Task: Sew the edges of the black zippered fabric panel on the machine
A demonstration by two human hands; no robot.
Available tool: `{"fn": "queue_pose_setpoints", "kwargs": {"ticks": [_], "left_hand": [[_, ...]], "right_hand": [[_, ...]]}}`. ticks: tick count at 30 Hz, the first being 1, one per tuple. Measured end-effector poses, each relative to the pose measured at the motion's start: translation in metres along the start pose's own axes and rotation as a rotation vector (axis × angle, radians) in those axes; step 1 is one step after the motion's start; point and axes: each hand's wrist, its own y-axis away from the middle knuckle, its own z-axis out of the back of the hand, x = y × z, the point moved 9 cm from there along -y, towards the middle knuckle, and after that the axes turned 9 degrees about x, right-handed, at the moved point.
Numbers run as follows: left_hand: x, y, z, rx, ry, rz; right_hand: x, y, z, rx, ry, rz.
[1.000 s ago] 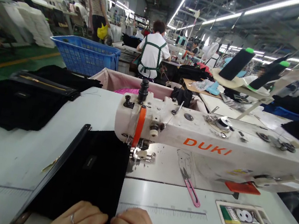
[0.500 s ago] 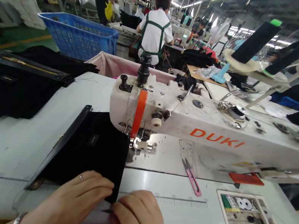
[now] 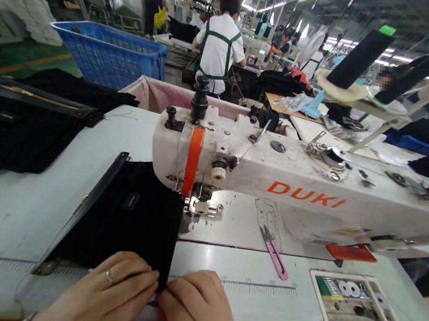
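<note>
A black fabric piece [image 3: 133, 218] with a small label and a zipper along its left edge lies on the white table [image 3: 2, 211], its far right corner under the presser foot [image 3: 201, 207] of the white DUKI sewing machine [image 3: 300, 189]. My left hand [image 3: 107, 296], with a ring, lies on the near edge of the fabric with its fingers pressed down. Beside it my right hand [image 3: 195, 315] pinches the fabric's near right corner, its fingers curled.
Pink thread snips [image 3: 275, 253] lie on the machine bed, and a tray of bobbins [image 3: 354, 307] sits at the right. A stack of black pieces [image 3: 17, 125] lies at the left, a blue basket [image 3: 109, 53] behind. People work at the back.
The view has tilted down and shifted a little. My hands have stayed at the fabric's near edge, with my left fingers sliding slightly along it.
</note>
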Motion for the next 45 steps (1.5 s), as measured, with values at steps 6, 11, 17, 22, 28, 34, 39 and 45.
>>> {"fn": "queue_pose_setpoints", "kwargs": {"ticks": [6, 11, 17, 22, 28, 34, 39, 45], "left_hand": [[0.010, -0.013, 0.012, -0.012, 0.018, -0.028], [0.025, -0.032, 0.019, 0.017, 0.078, -0.059], [0.051, -0.044, 0.006, 0.098, 0.138, -0.054], [0.070, -0.055, 0.000, 0.108, 0.110, -0.044], [0.090, -0.071, -0.001, 0.109, 0.084, -0.025], [0.112, -0.081, -0.005, 0.100, 0.048, 0.047], [0.125, -0.088, -0.008, 0.090, -0.001, 0.091], [0.131, -0.091, -0.006, 0.071, -0.040, 0.127]], "right_hand": [[-0.004, -0.001, 0.002, -0.096, 0.005, -0.006], [-0.011, -0.012, 0.000, 0.005, -0.019, -0.029], [-0.027, -0.023, -0.008, 0.155, -0.073, -0.085], [-0.044, -0.036, -0.015, 0.332, -0.033, -0.162], [-0.061, -0.056, -0.018, 0.417, 0.037, -0.155], [-0.074, -0.059, -0.025, 0.317, 0.062, -0.153], [-0.079, -0.057, -0.029, 0.278, 0.054, -0.133], [-0.082, -0.062, -0.028, 0.279, -0.005, -0.154]]}}
